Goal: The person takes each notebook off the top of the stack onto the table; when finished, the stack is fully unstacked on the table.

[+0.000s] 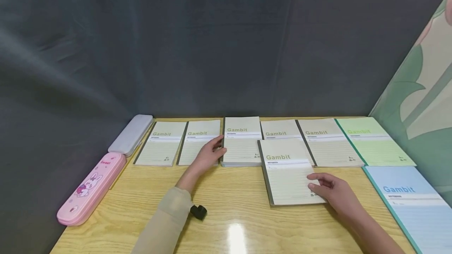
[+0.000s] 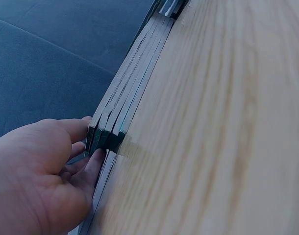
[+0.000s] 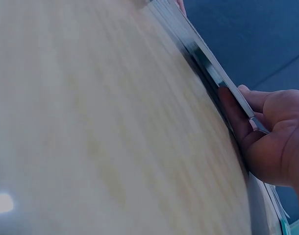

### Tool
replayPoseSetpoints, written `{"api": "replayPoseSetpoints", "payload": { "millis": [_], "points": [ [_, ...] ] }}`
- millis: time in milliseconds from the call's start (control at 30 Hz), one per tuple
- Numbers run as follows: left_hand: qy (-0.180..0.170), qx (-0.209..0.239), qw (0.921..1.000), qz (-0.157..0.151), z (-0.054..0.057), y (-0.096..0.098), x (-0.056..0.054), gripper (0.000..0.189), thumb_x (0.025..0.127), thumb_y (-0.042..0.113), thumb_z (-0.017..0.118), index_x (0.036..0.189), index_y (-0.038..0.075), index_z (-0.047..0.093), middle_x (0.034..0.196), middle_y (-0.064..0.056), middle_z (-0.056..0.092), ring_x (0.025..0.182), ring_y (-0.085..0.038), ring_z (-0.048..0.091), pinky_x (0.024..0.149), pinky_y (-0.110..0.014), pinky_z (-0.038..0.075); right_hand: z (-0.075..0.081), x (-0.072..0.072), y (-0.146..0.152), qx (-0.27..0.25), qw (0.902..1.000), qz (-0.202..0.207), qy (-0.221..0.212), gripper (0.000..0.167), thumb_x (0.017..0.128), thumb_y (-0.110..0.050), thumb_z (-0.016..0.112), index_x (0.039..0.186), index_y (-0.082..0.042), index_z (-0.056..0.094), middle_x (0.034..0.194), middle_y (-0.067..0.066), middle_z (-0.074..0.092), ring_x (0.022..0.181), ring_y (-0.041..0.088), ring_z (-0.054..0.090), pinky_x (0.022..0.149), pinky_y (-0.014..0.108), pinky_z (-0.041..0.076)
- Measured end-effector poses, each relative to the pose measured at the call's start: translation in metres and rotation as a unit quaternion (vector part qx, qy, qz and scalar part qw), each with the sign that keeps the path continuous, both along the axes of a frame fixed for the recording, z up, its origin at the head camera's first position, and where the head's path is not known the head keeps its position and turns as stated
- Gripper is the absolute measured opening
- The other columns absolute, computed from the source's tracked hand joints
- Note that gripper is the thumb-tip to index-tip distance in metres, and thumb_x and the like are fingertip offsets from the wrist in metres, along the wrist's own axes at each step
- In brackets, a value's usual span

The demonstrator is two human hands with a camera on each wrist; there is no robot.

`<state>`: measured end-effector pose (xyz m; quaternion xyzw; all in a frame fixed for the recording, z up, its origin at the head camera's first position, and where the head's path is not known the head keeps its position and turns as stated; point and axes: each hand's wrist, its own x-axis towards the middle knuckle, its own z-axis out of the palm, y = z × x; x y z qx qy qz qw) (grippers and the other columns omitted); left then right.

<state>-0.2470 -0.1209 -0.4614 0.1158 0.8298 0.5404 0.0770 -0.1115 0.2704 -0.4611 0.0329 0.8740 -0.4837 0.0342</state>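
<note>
Cream notebook [image 1: 287,181] up front in the head view, pinched near its edge by my right hand [image 1: 335,194], nearer me than the stack [image 1: 241,150] on the table [image 1: 226,203]. Left wrist: my left hand [image 2: 41,176] is relaxed, fingers touching the stack's corner; light pressure should keep it square. Right wrist: fingers grip both faces; best kept level.

Desk-like corner laid out with stationery; home, school or office, cannot tell which. Wood-grain worktop [image 1: 229,195] across lower part of head view, glare spot [image 1: 236,238] at bottom centre. Creased dark cloth [image 1: 212,42] fills top and left side. Panel [image 1: 406,97] with green leaf pattern at right edge. Study goods: cream notebooks [image 1: 241,148] across middle, green notebook [image 1: 374,146] and blue notebook [image 1: 413,214] at right, pink case [image 1: 90,191] with rabbit print at lower left.
</note>
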Motion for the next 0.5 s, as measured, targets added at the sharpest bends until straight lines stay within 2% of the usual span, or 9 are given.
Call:
{"api": "replayPoseSetpoints", "payload": {
  "millis": [100,200,333,400,500],
  "points": [
    [0.002,0.000,1.0000,0.000,0.001,-0.001,0.000,0.060,0.104,0.023,0.061,0.158,0.013,0.037,0.149,-0.017,0.049,0.136,-0.034,0.047,0.109,-0.046,0.043,0.000,0.010,0.010,0.037,0.9992,-0.004,-0.015,0.047,0.096,-0.042,0.071,0.127,-0.007,0.068,0.089,0.004,0.050,0.081,0.013,0.045,0.065,0.025,0.037],
    [0.004,0.002,1.0000,-0.002,0.001,-0.001,-0.001,0.060,0.104,0.023,0.061,0.158,0.013,0.037,0.149,-0.018,0.048,0.136,-0.035,0.047,0.109,-0.047,0.043,0.000,0.018,0.020,0.067,0.9974,-0.004,-0.027,0.051,0.095,-0.046,0.069,0.128,-0.008,0.068,0.100,0.008,0.056,0.089,0.015,0.048,0.067,0.023,0.039],
    [0.002,0.003,1.0000,0.002,0.000,-0.001,-0.001,0.060,0.103,0.023,0.062,0.158,0.014,0.037,0.149,-0.017,0.049,0.136,-0.034,0.047,0.109,-0.046,0.043,0.000,0.027,0.033,0.093,0.9950,0.000,-0.038,0.055,0.096,-0.051,0.066,0.129,-0.008,0.068,0.131,0.024,0.058,0.112,0.025,0.054,0.076,0.017,0.045],
    [0.000,0.001,1.0000,0.003,0.000,-0.001,-0.001,0.061,0.103,0.024,0.062,0.158,0.015,0.037,0.149,-0.016,0.048,0.136,-0.033,0.047,0.109,-0.045,0.043,0.000,0.031,0.039,0.094,0.9941,-0.002,-0.055,0.059,0.096,-0.053,0.065,0.131,-0.007,0.066,0.139,0.029,0.053,0.119,0.032,0.052,0.083,0.024,0.049],
    [0.001,-0.001,1.0000,0.000,-0.001,-0.001,-0.002,0.060,0.104,0.023,0.061,0.158,0.014,0.037,0.149,-0.017,0.048,0.136,-0.033,0.047,0.109,-0.045,0.043,0.001,0.037,0.048,0.097,0.9920,-0.004,-0.081,0.064,0.095,-0.057,0.063,0.133,-0.005,0.064,0.144,0.032,0.048,0.123,0.040,0.050,0.093,0.043,0.051]
  ]
}}
